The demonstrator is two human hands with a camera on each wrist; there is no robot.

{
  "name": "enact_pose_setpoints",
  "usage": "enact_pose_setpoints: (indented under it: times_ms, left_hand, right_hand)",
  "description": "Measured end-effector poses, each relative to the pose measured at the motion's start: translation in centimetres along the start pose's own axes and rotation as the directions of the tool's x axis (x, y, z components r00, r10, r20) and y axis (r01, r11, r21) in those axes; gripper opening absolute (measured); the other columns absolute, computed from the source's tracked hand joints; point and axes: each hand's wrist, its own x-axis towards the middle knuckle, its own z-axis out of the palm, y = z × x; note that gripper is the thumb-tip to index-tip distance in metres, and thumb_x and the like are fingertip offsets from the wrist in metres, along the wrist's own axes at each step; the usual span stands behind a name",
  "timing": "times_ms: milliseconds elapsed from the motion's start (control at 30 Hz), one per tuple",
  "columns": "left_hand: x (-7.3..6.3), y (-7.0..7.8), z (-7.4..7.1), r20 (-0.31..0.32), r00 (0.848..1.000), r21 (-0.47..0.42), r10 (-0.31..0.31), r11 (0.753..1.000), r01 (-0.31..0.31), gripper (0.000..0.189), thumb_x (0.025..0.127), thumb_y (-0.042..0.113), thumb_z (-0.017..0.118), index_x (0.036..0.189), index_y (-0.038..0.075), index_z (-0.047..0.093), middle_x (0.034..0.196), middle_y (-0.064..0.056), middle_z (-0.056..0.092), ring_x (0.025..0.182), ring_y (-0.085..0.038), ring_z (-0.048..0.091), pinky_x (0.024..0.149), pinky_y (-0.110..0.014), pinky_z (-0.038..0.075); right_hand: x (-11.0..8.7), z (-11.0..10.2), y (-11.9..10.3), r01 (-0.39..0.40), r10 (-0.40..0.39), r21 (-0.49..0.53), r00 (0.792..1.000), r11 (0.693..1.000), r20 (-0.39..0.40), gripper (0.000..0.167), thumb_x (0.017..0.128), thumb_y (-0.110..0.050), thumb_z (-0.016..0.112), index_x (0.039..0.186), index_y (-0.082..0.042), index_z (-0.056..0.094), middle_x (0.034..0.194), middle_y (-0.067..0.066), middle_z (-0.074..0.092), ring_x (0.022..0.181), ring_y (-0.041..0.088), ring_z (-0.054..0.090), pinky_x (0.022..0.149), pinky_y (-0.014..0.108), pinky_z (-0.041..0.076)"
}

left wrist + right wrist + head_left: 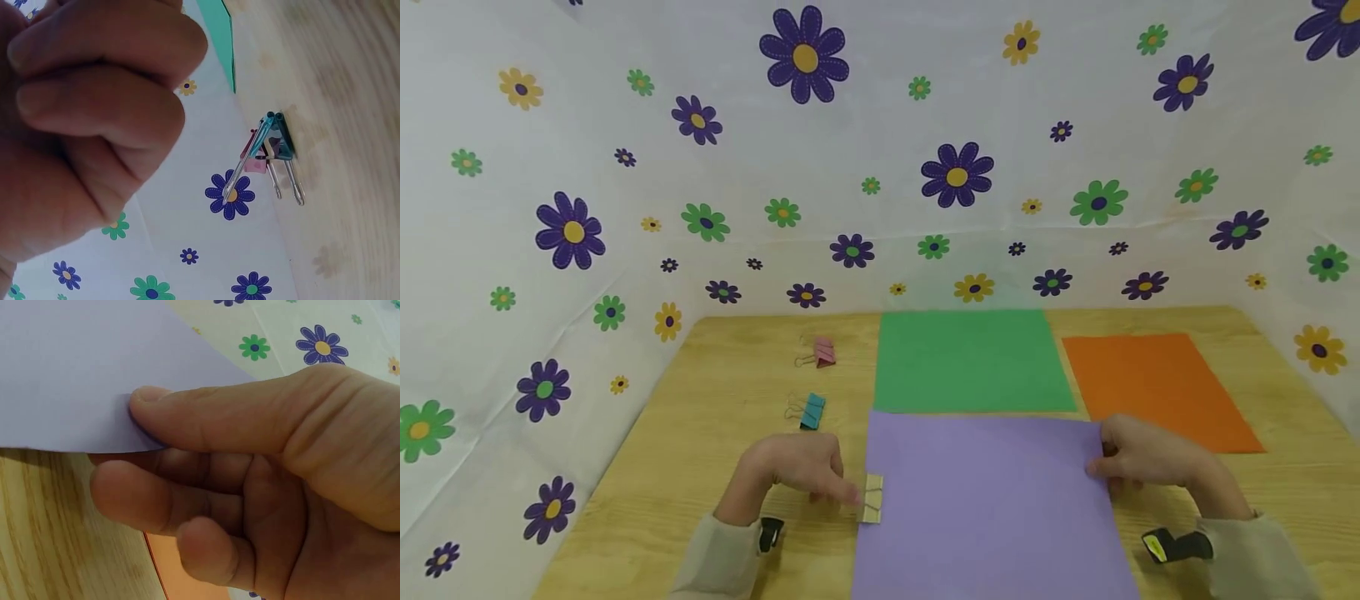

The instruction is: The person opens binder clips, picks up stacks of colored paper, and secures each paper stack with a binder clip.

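A sheet of purple paper (985, 508) lies toward me, with a yellow binder clip (872, 498) on its left edge. My left hand (808, 468) is at that clip, thumb and forefinger meeting its outer side while the other fingers curl into the palm. The left wrist view has those curled fingers (106, 106) up close, but the clip itself is out of sight there. My right hand (1150, 454) pinches the purple paper near its far right corner. In the right wrist view the thumb (206, 419) presses on top, with fingers underneath the edge.
Beyond the purple paper lies a green sheet (970, 362), and to its right an orange sheet (1161, 392). A blue binder clip (812, 412) and a pink binder clip (824, 352) stand on the wooden table (730, 383) at left. Flowered cloth (880, 133) walls the table's back and sides.
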Motion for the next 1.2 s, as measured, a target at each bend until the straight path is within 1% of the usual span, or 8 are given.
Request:
enact_pose_setpoints:
  times_ms: [200, 433, 600, 733, 833, 933, 1067, 1200]
  left_hand:
    - [0.2, -0.1, 0.4, 0.018, 1.0, 0.003, -0.006, 1.0, 0.006, 0.047, 0.079, 0.042, 0.074, 0.057, 0.001, 0.069, 0.044, 0.007, 0.05, 0.042, -0.002, 0.029, 0.043, -0.021, 0.018]
    - [0.3, 0.1, 0.5, 0.035, 0.999, -0.01, -0.028, 1.0, 0.029, 0.046, 0.08, 0.043, 0.073, 0.06, 0.002, 0.071, 0.046, 0.006, 0.053, 0.044, -0.004, 0.039, 0.044, -0.021, 0.023]
    - [0.4, 0.1, 0.3, 0.017, 0.999, -0.012, -0.048, 0.999, 0.048, 0.046, 0.082, 0.042, 0.071, 0.061, 0.002, 0.07, 0.051, 0.002, 0.059, 0.049, -0.007, 0.049, 0.048, -0.021, 0.032]
    - [0.5, -0.1, 0.4, 0.024, 0.998, -0.034, -0.054, 0.998, 0.055, 0.046, 0.085, 0.042, 0.068, 0.062, 0.002, 0.071, 0.054, 0.0, 0.062, 0.051, -0.008, 0.051, 0.049, -0.021, 0.034]
    - [0.5, -0.3, 0.4, 0.024, 0.998, -0.04, -0.051, 0.998, 0.052, 0.049, 0.088, 0.043, 0.065, 0.061, 0.002, 0.071, 0.052, 0.002, 0.06, 0.049, -0.007, 0.048, 0.047, -0.022, 0.029]
    - [0.6, -0.5, 0.3, 0.021, 0.999, -0.043, -0.045, 0.998, 0.046, 0.054, 0.091, 0.045, 0.063, 0.061, 0.001, 0.07, 0.05, 0.003, 0.056, 0.046, -0.006, 0.039, 0.046, -0.023, 0.021]
    - [0.6, -0.7, 0.1, 0.015, 0.999, -0.036, -0.043, 0.998, 0.043, 0.058, 0.093, 0.048, 0.06, 0.062, 0.0, 0.071, 0.051, 0.003, 0.056, 0.047, -0.006, 0.035, 0.046, -0.023, 0.02]
    - [0.5, -0.8, 0.1, 0.0, 0.999, -0.041, -0.039, 0.998, 0.039, 0.06, 0.094, 0.049, 0.06, 0.062, -0.001, 0.07, 0.051, 0.004, 0.056, 0.048, -0.007, 0.04, 0.049, -0.024, 0.025]
  right_hand:
    - [0.1, 0.4, 0.2, -0.02, 0.02, -0.008, 1.0, 1.0, 0.014, 0.027, 0.09, -0.012, 0.07, 0.066, -0.005, 0.063, 0.057, -0.002, 0.062, 0.046, 0.008, 0.049, 0.043, 0.027, 0.047]
    - [0.3, 0.6, 0.3, -0.048, 0.048, -0.014, 0.999, 0.999, -0.002, 0.021, 0.091, -0.011, 0.069, 0.073, -0.004, 0.06, 0.058, -0.002, 0.06, 0.048, 0.011, 0.05, 0.043, 0.028, 0.046]
    - [0.6, 0.7, 0.3, -0.035, 0.035, 0.007, 0.999, 0.999, -0.033, 0.013, 0.091, -0.007, 0.068, 0.089, 0.0, 0.057, 0.059, 0.001, 0.057, 0.048, 0.014, 0.052, 0.041, 0.028, 0.045]
    - [0.9, 1.1, 0.1, -0.08, 0.081, 0.024, 0.994, 0.997, -0.074, 0.031, 0.089, -0.005, 0.07, 0.111, 0.008, 0.051, 0.06, 0.002, 0.057, 0.048, 0.016, 0.053, 0.041, 0.029, 0.045]
    - [1.1, 1.3, -0.2, -0.131, 0.134, 0.034, 0.985, 0.991, -0.111, 0.056, 0.087, -0.003, 0.072, 0.13, 0.011, 0.039, 0.06, 0.003, 0.057, 0.047, 0.017, 0.053, 0.041, 0.03, 0.045]
    - [1.2, 1.3, -0.4, -0.161, 0.164, 0.034, 0.977, 0.986, -0.137, 0.071, 0.086, -0.002, 0.073, 0.14, 0.008, 0.028, 0.06, 0.003, 0.055, 0.046, 0.018, 0.052, 0.041, 0.03, 0.045]
    - [1.3, 1.3, -0.6, -0.162, 0.166, 0.039, 0.976, 0.986, -0.144, 0.069, 0.086, 0.0, 0.072, 0.139, 0.004, 0.027, 0.059, 0.003, 0.054, 0.045, 0.017, 0.05, 0.041, 0.029, 0.044]
    - [1.4, 1.5, -0.7, -0.154, 0.162, 0.061, 0.976, 0.986, -0.146, 0.068, 0.087, 0.001, 0.07, 0.138, 0.002, 0.026, 0.058, 0.004, 0.053, 0.044, 0.017, 0.049, 0.04, 0.028, 0.044]
